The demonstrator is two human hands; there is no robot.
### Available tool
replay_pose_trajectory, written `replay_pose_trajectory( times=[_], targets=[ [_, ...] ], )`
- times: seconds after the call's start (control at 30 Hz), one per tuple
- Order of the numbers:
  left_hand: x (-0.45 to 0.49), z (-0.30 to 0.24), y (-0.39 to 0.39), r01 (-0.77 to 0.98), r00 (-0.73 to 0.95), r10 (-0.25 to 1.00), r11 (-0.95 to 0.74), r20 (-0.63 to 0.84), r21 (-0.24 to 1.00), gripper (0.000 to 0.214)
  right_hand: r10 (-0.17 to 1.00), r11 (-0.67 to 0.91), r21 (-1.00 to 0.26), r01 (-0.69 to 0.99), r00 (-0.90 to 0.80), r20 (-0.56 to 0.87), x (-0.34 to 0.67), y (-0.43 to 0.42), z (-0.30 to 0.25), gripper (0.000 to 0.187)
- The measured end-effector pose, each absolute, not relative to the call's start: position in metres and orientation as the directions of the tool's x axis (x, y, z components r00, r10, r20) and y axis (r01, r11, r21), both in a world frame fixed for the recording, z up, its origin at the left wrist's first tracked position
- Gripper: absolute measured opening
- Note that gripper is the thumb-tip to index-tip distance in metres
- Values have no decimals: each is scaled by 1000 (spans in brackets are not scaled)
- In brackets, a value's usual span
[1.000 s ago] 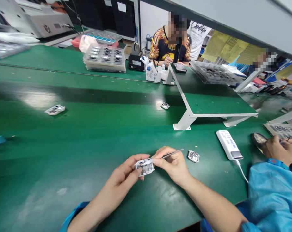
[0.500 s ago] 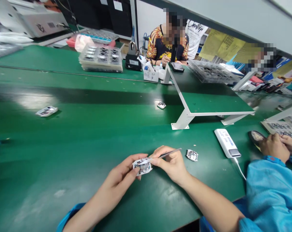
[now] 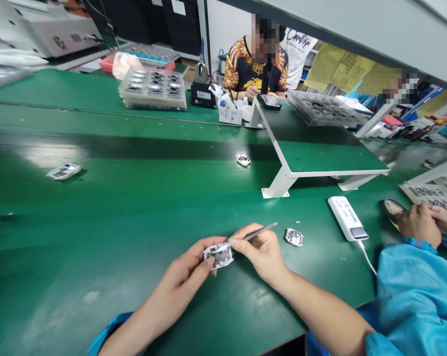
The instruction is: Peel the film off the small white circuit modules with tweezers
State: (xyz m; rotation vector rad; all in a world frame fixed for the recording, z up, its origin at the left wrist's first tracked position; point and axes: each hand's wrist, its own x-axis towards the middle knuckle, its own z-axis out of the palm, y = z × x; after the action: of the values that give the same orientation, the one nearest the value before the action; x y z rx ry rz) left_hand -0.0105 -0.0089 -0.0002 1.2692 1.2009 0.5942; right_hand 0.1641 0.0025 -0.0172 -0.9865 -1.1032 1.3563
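Observation:
A small white-rimmed electronic unit (image 3: 222, 257) with an exposed circuit inside is held just above the green bench, near the middle. My left hand (image 3: 189, 267) grips it at its left end, thumb in front and fingers behind. Between the thumb and fingers of my right hand (image 3: 262, 249) are metal tweezers (image 3: 260, 231), their back end pointing up to the right. The tweezers' tips reach the unit's top edge; what they pinch there is too small to make out. To the right of my right hand, a similar unit (image 3: 294, 237) lies on the bench.
Two more units, one left (image 3: 64, 171) and one central (image 3: 243, 160), ride further back on the green bench (image 3: 142, 198). A raised shelf (image 3: 330, 153) stands right of centre. A corded white device (image 3: 347, 218) lies near a co-worker's hands (image 3: 421, 225). Another person sits opposite.
The two units at the back have shifted slightly left along the bench. My hands, the held unit and the tweezers stay almost in place.

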Motion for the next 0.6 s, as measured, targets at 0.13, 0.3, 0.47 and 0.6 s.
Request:
replay_pose_trajectory(
  times=[0.13, 0.3, 0.47, 0.6],
  targets=[
    [-11, -2, -9, 267, 336, 879, 255, -338, 929, 42, 995, 24, -972, -232, -91, 47, 165, 3, -17, 13],
    [-11, -1, -9, 257, 350, 860, 293, -372, 921, 44, 988, 58, -981, -187, -129, 83, 167, 3, -15, 11],
    [-9, -3, -9, 220, 321, 870, 315, -373, 923, 45, 987, 86, -985, -151, -124, 106, 166, 2, -14, 12],
    [-7, -7, -8, 192, 292, 877, 337, -381, 922, 45, 987, 127, -986, -106, -90, 136, 166, 0, -14, 11]
  ],
)
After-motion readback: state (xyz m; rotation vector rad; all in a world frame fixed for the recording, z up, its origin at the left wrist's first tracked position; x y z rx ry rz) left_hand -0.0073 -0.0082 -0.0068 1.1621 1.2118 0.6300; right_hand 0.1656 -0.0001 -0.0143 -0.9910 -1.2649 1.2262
